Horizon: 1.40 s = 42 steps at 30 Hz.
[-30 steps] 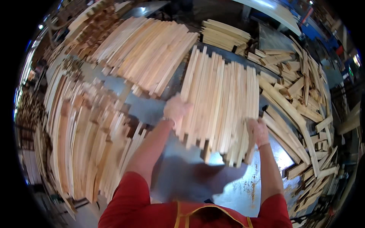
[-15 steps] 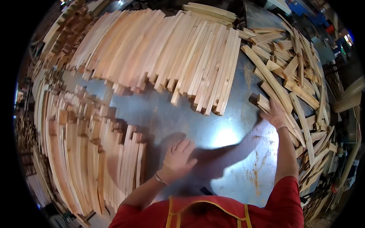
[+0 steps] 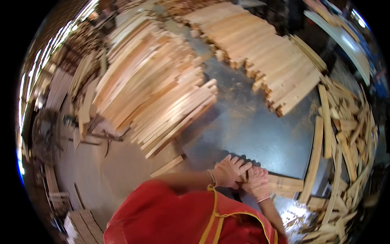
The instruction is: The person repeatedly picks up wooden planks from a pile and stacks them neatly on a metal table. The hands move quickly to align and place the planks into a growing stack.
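A light-brown, straight-edged wooden board (image 3: 284, 184) lies along the near edge of the dark grey metal tabletop (image 3: 260, 134), its squared right end beside that tabletop's near right corner, its left end hidden.

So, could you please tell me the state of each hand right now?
Left hand: close beside the right hand; its grip cannot be told.
Right hand: beside the flat, light-brown wooden board; its grip cannot be told.
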{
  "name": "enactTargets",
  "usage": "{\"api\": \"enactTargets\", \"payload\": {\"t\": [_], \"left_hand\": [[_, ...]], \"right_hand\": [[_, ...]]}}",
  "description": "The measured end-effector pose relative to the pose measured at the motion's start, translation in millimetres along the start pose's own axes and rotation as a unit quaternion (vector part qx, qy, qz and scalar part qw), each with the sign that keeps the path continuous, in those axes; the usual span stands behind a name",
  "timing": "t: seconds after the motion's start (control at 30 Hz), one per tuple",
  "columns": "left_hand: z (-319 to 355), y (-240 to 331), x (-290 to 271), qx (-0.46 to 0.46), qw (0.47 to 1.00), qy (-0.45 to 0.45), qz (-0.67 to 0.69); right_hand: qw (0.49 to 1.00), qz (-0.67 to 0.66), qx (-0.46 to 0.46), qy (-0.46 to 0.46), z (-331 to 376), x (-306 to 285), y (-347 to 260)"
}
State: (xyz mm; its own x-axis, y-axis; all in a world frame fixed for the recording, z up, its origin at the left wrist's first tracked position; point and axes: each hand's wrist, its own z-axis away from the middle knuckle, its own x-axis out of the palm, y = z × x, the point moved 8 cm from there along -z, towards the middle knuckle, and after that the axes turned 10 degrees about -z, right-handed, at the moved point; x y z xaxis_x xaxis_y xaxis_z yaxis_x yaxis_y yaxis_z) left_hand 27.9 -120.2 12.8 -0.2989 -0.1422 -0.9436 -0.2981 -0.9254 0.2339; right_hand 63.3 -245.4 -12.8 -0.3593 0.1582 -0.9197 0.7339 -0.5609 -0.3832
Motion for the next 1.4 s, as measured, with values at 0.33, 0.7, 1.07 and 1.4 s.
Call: {"api": "enactTargets", "payload": {"t": [0.33, 0.7, 1.07, 1.4], "left_hand": [[173, -78, 53, -0.260, 0.946, -0.105, 0.161], [254, -155, 45, -0.385, 0.903, 0.000, 0.190], [267, -256, 62, -0.237, 0.948, 0.140, -0.160], [117, -148, 21, -0.162, 0.978, 0.045, -0.127]], "right_hand": [[0.773, -0.553, 0.255, 0.177, 104, 13, 49], [0.622, -0.741, 0.251, -0.031, -143, 120, -159], [0.745, -0.640, 0.187, -0.018, -178, 101, -102], [0.786, -0.015, 0.592, 0.179, 169, -77, 237]]}}
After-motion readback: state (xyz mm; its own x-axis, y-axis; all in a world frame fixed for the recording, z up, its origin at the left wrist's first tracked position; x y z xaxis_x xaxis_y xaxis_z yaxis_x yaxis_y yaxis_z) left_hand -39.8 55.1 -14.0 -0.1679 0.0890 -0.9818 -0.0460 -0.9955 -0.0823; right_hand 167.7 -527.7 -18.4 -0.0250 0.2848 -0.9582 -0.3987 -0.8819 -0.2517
